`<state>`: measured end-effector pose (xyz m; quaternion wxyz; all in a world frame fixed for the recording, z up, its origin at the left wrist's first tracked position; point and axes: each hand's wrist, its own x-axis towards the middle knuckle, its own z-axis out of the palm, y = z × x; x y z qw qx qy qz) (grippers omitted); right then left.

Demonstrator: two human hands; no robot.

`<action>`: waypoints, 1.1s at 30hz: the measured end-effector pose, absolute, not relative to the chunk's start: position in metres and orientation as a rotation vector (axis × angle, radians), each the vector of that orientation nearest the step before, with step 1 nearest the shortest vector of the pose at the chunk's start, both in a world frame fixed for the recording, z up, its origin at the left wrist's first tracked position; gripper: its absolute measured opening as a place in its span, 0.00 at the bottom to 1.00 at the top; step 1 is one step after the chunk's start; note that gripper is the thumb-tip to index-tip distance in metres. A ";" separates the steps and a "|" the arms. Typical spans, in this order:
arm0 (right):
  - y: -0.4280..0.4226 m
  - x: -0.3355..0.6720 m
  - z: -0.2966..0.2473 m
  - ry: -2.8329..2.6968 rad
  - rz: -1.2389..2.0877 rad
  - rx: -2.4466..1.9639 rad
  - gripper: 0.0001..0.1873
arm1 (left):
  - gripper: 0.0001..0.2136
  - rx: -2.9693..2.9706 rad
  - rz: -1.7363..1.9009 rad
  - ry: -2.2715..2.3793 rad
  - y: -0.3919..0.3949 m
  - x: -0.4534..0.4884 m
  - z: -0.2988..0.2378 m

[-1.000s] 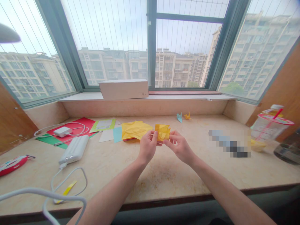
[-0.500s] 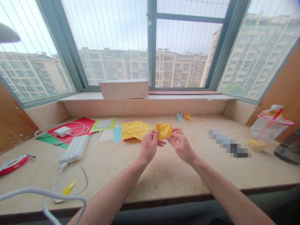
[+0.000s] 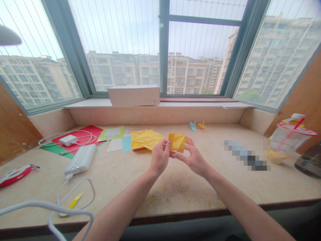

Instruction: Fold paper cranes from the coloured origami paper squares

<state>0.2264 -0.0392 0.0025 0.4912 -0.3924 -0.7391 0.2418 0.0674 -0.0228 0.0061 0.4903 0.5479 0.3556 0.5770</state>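
A small folded square of yellow paper (image 3: 177, 142) is held up above the counter, its surface creased. My left hand (image 3: 159, 156) pinches its left edge, thumb in front and fingers behind. At the paper's right side, my right hand (image 3: 194, 157) has its thumb spread away from the fingers, the thumb tip below the paper's lower edge. Its other fingertips are near or behind the right edge, partly hidden, so contact is unclear. Just left of the hands lies a larger crumpled yellow sheet (image 3: 145, 139). Two small folded paper birds, one blue (image 3: 192, 126) and one orange (image 3: 201, 125), stand beyond.
Red (image 3: 86, 130) and green paper (image 3: 52, 150) lie left under a white charger (image 3: 68, 140). A white power bank (image 3: 81, 159) with cables is nearer. On the right are a blurred-out object (image 3: 245, 155), a plastic cup (image 3: 288, 139) and a dark glass container (image 3: 308, 165). A white box (image 3: 134, 96) sits on the sill.
My right thumb has come off the paper's front and moved down and left, opening away from the fingers. My left hand keeps its pinch. The view has shifted slightly.
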 end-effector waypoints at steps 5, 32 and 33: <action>-0.038 0.224 0.002 -1.722 0.618 -0.947 0.11 | 0.18 1.347 1.360 0.844 -0.023 0.069 0.004; -0.031 0.225 -0.001 -1.516 0.687 -0.879 0.17 | 0.21 1.190 1.336 0.705 -0.026 0.071 0.011; -0.032 0.225 0.000 -1.529 0.666 -0.878 0.17 | 0.21 1.200 1.314 0.696 -0.026 0.071 0.010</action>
